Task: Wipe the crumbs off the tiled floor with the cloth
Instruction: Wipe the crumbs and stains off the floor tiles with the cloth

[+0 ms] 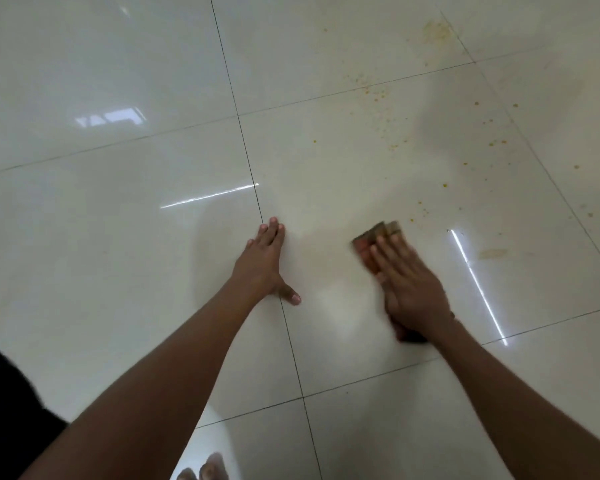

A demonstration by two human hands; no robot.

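Step in hand: wiping stroke, mid-task by judgement. Right hand (409, 289) pressed flat on cloth (374, 237), fingers extended and close together, palm down; no pinch, cloth pinned between palm and floor (118, 271). Cloth brownish, folded, showing past fingertips and again under the wrist; edges blurred. Left hand (265, 261) flat on floor beside a grout line, fingers straight, thumb splayed, holding nothing; probably bracing body weight. Crumbs (385, 109) scattered beyond and to the right of cloth, well apart from it at the far end, a few near its leading edge. Faint smudge (437, 31) at far tile corner. Next move, by judgement: push cloth forward and right through the scatter, keeping flat pressure so crumbs gather ahead rather than slip underneath.
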